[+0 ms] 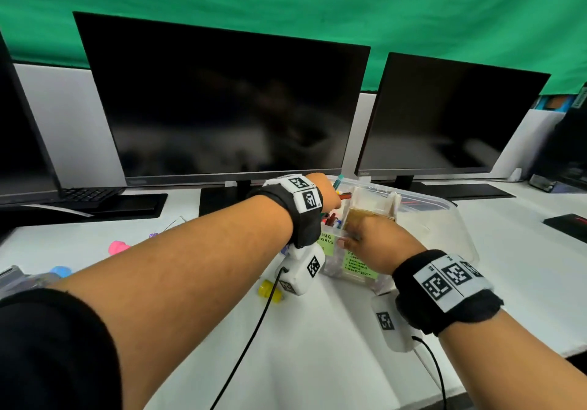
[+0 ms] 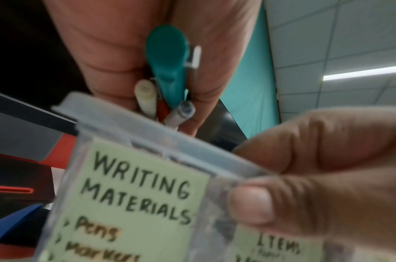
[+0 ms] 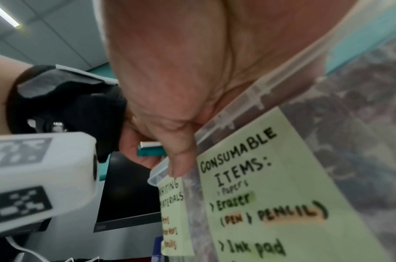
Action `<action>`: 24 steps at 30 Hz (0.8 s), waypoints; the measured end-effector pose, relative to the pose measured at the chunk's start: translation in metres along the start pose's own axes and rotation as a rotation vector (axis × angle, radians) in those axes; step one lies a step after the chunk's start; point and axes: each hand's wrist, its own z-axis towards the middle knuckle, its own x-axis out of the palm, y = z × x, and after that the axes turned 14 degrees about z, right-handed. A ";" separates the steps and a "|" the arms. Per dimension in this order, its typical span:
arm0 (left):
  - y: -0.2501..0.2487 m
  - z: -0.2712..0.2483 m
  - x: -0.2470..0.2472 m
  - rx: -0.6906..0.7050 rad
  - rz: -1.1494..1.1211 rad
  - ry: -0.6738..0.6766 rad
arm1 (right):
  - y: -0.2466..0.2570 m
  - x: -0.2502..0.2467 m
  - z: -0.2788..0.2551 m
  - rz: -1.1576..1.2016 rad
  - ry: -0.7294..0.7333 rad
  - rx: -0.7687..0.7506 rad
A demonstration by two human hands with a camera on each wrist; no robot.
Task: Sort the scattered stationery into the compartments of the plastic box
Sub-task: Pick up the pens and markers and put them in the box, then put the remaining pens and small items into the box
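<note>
The clear plastic box (image 1: pixel 444 206) stands on the white desk in front of the monitors. My left hand (image 1: pixel 332 195) grips a bundle of pens (image 2: pixel 168 85) over its left compartment, labelled "WRITING MATERIALS" (image 2: pixel 136 200); a teal pen (image 2: pixel 168 58), a cream one and a grey one show in the left wrist view. Several more pens (image 1: pixel 332 219) stand in that compartment. My right hand (image 1: pixel 362 235) holds the box's front rim, thumb (image 3: pixel 181 159) on the front wall beside the "CONSUMABLE ITEMS" label (image 3: pixel 259 195). Its other fingers are hidden inside the box.
Two dark monitors (image 1: pixel 228 104) stand right behind the box, with a keyboard (image 1: pixel 85 193) at the left. Small pink (image 1: pixel 118 247), blue (image 1: pixel 62 271) and yellow (image 1: pixel 270 290) items lie on the desk to the left. A dark flat object (image 1: pixel 568 223) lies at the right edge.
</note>
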 end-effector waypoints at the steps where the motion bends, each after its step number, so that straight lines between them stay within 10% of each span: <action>1: 0.001 0.002 0.003 0.006 0.012 -0.010 | -0.001 0.000 0.001 0.006 -0.003 -0.008; 13: 0.025 -0.009 0.007 0.215 -0.026 -0.090 | -0.005 0.001 0.004 0.064 -0.013 0.028; 24: 0.050 -0.037 0.006 0.466 0.460 -0.010 | 0.014 0.004 -0.002 0.025 -0.010 0.059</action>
